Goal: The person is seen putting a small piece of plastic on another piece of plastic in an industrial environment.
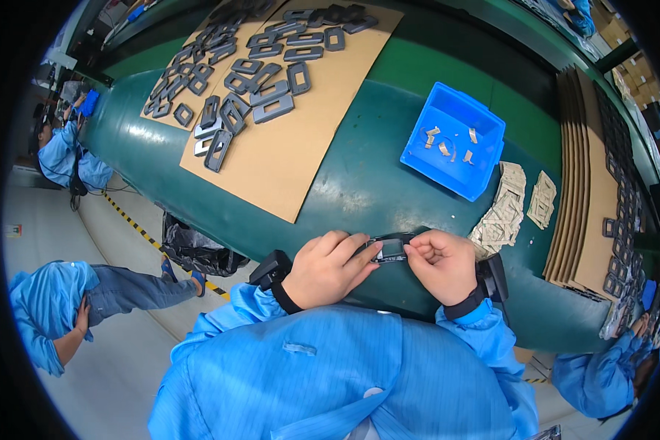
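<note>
A small black plastic housing (391,251) with a grey rectangular window is held at the table's near edge, in front of my body. My left hand (325,270) grips its left end, fingers along the top side. At the right end, my right hand (443,264) has thumb and forefinger pinched together against the housing's edge. What lies between those fingertips, if anything, is too small to make out. Both wrists wear black bands with dark boxy devices. Just beyond my right hand lies a spread stack of pale printed sheets (500,218) with rectangular outlines.
Many dark frame-shaped housings (273,108) lie on brown cardboard (301,158) at the far left. A blue bin (458,172) holds a few tan strips. Upright cardboard layers (573,183) stand at the right, with more dark parts beyond. Other people in blue (51,308) are around the green table (359,169).
</note>
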Available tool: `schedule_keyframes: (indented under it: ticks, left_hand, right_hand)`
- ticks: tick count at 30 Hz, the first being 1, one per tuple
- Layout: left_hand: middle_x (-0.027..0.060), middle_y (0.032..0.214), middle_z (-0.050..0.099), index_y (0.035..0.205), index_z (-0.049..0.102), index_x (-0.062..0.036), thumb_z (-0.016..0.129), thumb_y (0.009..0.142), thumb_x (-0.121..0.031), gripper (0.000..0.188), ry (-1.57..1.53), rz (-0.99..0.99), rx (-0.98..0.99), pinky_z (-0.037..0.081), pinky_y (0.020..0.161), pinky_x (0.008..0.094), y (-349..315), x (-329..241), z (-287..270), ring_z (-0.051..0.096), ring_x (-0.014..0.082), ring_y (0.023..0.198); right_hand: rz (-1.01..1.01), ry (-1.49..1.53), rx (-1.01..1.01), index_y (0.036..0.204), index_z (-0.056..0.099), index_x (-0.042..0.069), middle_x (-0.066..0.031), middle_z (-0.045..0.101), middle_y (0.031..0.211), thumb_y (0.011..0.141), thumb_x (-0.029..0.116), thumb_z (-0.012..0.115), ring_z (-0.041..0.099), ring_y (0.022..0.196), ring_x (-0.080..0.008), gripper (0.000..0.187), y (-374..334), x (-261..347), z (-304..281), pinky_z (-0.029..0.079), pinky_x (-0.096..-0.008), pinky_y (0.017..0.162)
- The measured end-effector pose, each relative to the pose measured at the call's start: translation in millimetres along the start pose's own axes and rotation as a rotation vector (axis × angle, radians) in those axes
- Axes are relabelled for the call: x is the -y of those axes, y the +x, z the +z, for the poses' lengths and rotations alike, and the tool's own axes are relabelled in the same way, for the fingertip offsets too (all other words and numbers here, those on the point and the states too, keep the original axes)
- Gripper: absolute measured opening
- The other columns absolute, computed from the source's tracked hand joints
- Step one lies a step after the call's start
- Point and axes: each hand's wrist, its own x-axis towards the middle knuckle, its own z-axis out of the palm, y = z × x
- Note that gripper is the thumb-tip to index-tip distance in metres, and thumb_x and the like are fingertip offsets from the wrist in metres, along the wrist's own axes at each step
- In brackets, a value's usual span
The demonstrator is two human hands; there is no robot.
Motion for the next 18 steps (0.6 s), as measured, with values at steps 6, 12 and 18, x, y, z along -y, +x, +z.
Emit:
schedule_keyframes:
  ticks: [6, 12, 18]
  left_hand:
    - [0.0035, 0.112, 0.064, 0.115, 0.073, -0.0132, 0.077, 0.081, -0.023, 0.035, 0.027, 0.036, 0.114, 0.053, 0.074, 0.0288, 5.8, -1.6, -11.3, 0.061, 0.0197, 0.090]
    - [0.0037, 0.113, 0.064, 0.113, 0.074, -0.0119, 0.073, 0.082, -0.017, 0.032, -0.139, 0.169, 0.156, 0.055, 0.077, 0.0322, 12.4, 14.0, -21.8, 0.062, 0.0223, 0.096]
    - [0.0016, 0.107, 0.065, 0.111, 0.074, -0.0110, 0.067, 0.077, -0.010, 0.034, -0.140, 0.273, 0.199, 0.056, 0.074, 0.0304, 20.6, 19.5, -19.0, 0.063, 0.0191, 0.099]
  right_hand:
    - [-0.030, -0.003, 0.007, 0.084, 0.070, -0.003, -0.0056, 0.070, 0.072, 0.083, 0.002, 0.075, 0.065, 0.062, -0.0060, 0.007, 1.0, -6.1, -0.6, 0.053, -0.0229, 0.058]
    - [-0.049, -0.042, 0.033, 0.087, 0.070, -0.003, -0.0043, 0.070, 0.072, 0.085, 0.002, 0.074, 0.065, 0.064, -0.0051, 0.006, 1.0, -4.8, -2.2, 0.052, -0.0216, 0.058]
    - [-0.083, -0.089, 0.021, 0.086, 0.071, -0.001, -0.0058, 0.070, 0.073, 0.085, 0.005, 0.075, 0.066, 0.063, -0.0074, 0.007, 1.0, -1.9, -1.4, 0.052, -0.0229, 0.057]
